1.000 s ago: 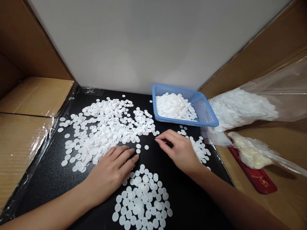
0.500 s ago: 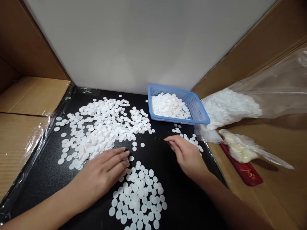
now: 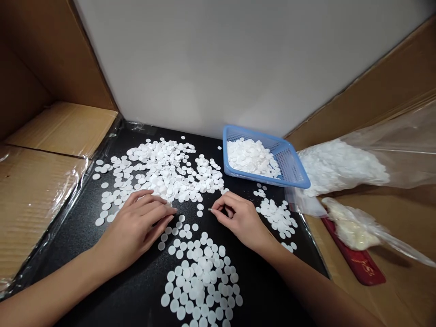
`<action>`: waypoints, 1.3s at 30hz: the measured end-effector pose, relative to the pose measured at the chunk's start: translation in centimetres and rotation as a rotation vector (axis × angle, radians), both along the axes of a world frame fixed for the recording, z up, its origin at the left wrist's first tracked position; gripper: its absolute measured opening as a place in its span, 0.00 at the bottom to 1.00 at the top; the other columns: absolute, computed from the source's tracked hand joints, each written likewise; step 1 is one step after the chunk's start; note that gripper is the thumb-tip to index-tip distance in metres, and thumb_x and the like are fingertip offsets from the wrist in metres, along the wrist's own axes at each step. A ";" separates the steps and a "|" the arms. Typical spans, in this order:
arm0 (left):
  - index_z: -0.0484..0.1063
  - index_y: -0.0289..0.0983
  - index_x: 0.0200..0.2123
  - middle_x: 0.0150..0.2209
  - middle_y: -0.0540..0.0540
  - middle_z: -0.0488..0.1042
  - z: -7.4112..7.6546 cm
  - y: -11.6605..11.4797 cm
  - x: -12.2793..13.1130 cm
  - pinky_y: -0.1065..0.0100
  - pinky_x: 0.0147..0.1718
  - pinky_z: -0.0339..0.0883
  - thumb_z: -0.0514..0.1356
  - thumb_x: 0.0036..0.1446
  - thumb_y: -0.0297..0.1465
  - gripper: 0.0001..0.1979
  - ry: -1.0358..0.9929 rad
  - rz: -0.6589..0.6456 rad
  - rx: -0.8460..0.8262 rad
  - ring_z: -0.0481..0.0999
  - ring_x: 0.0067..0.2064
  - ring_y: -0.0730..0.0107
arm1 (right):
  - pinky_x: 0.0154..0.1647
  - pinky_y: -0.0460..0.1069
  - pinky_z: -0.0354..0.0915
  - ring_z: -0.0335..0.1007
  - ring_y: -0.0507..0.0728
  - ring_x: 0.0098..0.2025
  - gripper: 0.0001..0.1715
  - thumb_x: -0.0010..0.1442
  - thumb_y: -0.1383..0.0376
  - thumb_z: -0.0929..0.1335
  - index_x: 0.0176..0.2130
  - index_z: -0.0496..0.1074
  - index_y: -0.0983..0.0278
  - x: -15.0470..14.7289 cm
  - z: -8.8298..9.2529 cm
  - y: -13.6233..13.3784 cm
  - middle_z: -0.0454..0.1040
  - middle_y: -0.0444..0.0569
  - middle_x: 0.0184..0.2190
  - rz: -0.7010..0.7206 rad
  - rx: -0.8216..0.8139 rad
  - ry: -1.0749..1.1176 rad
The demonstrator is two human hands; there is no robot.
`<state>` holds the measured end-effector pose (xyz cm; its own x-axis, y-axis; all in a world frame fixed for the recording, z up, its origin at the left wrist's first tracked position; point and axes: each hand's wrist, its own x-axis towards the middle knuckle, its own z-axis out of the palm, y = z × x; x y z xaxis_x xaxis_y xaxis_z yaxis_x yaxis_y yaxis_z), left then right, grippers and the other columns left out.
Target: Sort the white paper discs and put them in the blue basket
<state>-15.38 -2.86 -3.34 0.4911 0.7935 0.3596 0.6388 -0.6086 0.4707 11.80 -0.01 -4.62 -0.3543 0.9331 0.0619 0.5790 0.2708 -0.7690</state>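
My left hand point(image 3: 143, 220) rests palm down at the near edge of a big heap of white discs point(image 3: 177, 175), its fingers loosely bent and slightly apart. It covers part of that heap. My right hand point(image 3: 240, 218) has thumb and forefinger brought together above the black tabletop point(image 3: 262, 281). A tiny pale edge shows at those fingertips; whether it is a disc or a nail I cannot make out. Between the hands lie a couple of single discs point(image 3: 200, 207). Closer to me spreads a thinner group of discs point(image 3: 204, 281), mostly in one layer.
A blue mesh basket point(image 3: 265, 179) with discs inside stands at the back right. Beside it is a small disc pile point(image 3: 277, 217). Further right lie a clear bag of white pieces point(image 3: 344, 163), a smaller bag point(image 3: 350, 227) and a red case point(image 3: 369, 270). Cardboard point(image 3: 41, 181) borders the left.
My right hand has moved left, away from the small pile at the right. My left hand has shifted slightly left, uncovering discs near its fingertips. The view has turned a little.
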 end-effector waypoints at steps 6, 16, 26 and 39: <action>0.75 0.44 0.44 0.40 0.51 0.79 1.1 -1.0 3.3 0.63 0.43 0.63 0.60 0.64 0.38 0.08 -0.150 0.035 -0.415 0.75 0.42 0.64 | 0.19 0.43 0.55 0.57 0.46 0.19 0.15 0.52 0.57 0.76 0.30 0.72 0.64 -1.9 2.0 -1.6 0.66 0.38 0.20 -0.074 -0.564 0.471; 0.74 0.38 0.29 0.28 0.51 0.73 3.0 -2.2 4.5 0.68 0.32 0.59 0.59 0.59 0.42 0.14 -0.513 0.085 -0.984 0.67 0.31 0.70 | 0.14 0.41 0.56 0.60 0.46 0.17 0.24 0.48 0.50 0.78 0.31 0.73 0.66 -3.3 2.2 -3.2 0.72 0.41 0.22 -0.061 -0.769 0.792; 0.74 0.38 0.28 0.28 0.50 0.75 2.9 -2.2 4.5 0.67 0.33 0.62 0.60 0.58 0.39 0.12 -0.598 0.062 -0.988 0.70 0.31 0.70 | 0.17 0.43 0.37 0.40 0.42 0.15 0.24 0.58 0.47 0.71 0.34 0.71 0.65 -3.5 2.2 -4.0 0.67 0.38 0.21 0.014 -0.758 0.792; 0.75 0.39 0.31 0.30 0.47 0.79 2.8 0.0 1.1 0.66 0.31 0.68 0.52 0.66 0.46 0.21 -0.237 0.178 -0.570 0.77 0.33 0.64 | 0.27 0.51 0.58 0.65 0.55 0.25 0.24 0.67 0.50 0.62 0.27 0.71 0.61 9.6 0.6 -2.3 0.72 0.48 0.26 -0.357 0.389 -0.416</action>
<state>-14.29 -2.82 -0.55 0.2935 0.9541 -0.0600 0.5460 -0.1158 0.8297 21.44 -2.33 -4.00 -0.0949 0.9348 0.3422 0.9117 0.2197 -0.3473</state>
